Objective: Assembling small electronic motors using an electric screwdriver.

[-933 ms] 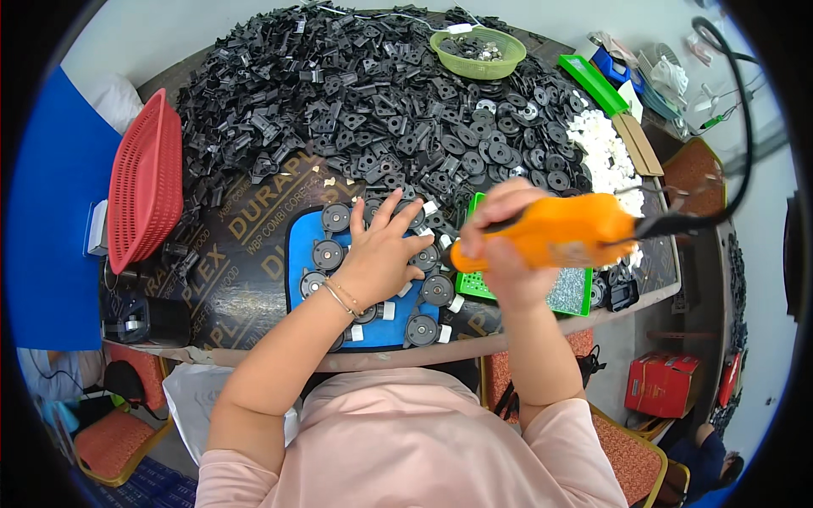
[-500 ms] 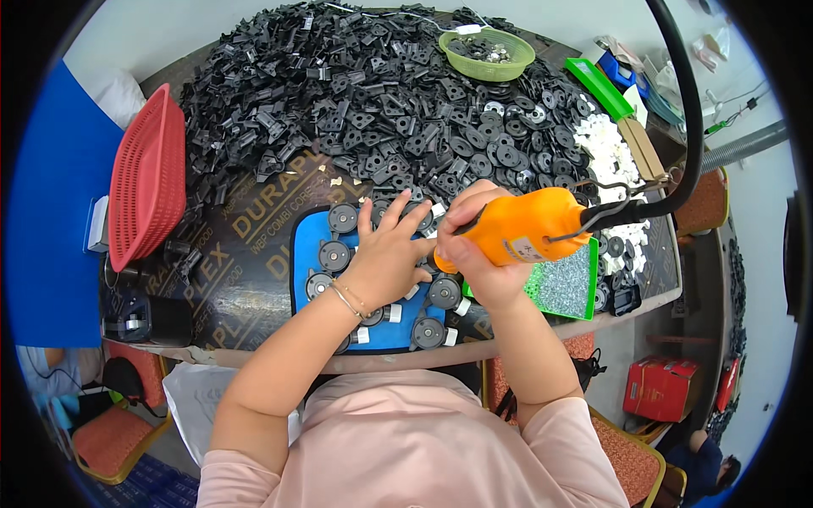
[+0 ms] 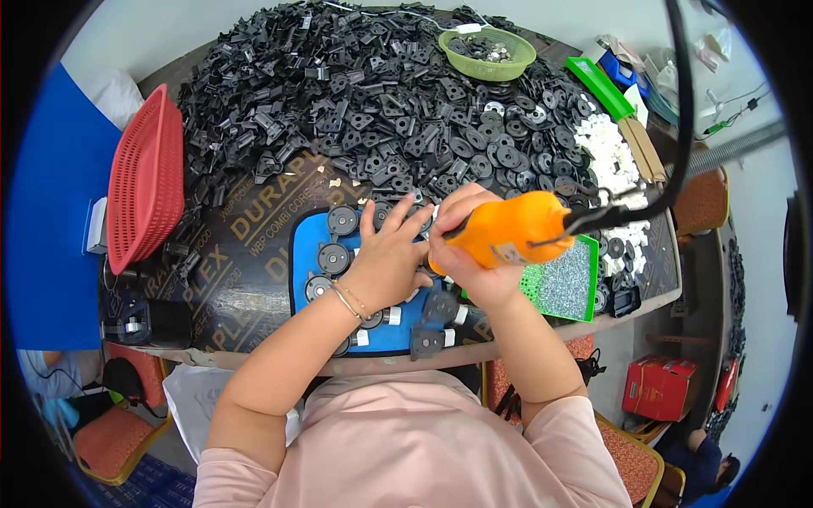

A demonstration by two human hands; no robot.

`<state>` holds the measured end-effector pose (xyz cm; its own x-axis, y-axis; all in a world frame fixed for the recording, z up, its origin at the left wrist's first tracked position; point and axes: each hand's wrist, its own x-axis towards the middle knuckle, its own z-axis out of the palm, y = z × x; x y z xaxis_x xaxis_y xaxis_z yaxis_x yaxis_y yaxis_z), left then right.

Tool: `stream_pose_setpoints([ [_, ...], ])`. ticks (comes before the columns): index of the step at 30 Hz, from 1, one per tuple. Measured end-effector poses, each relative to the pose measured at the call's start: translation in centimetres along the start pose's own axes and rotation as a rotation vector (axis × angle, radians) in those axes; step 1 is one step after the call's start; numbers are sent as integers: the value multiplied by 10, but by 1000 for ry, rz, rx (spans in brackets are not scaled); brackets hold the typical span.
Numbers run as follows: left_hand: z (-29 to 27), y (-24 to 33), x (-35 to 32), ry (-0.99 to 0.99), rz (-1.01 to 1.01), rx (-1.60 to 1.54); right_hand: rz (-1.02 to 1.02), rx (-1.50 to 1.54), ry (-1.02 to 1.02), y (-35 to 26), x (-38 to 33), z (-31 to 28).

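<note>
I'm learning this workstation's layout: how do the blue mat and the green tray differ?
Colour and form: the blue mat lies flat, while the green tray has raised walls.
Contents: the mat carries round black parts, the tray many small grey pieces.
Cover: the left hand is spread over the mat; the right hand partly hides the tray.
Both lie on the table.

Orange power tool (image 3: pixel 527 227), blue mat (image 3: pixel 396 339), red basket (image 3: pixel 142 190)
</note>
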<state>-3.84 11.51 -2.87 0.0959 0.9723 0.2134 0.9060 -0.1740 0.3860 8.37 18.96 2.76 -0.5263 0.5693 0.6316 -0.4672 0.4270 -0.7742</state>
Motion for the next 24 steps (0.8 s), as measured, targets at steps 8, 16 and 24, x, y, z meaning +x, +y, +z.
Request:
stream_pose_setpoints([
  [8,-16,3,-1,-155,-6,40,-51,9,145,-33,5,-51],
  [16,-29,-16,17,-65,-111,-20,32,-126,264,-6,-19,-72],
  [24,-18,-22,27,-15,-159,36,18,-53,254,-4,-16,-68],
])
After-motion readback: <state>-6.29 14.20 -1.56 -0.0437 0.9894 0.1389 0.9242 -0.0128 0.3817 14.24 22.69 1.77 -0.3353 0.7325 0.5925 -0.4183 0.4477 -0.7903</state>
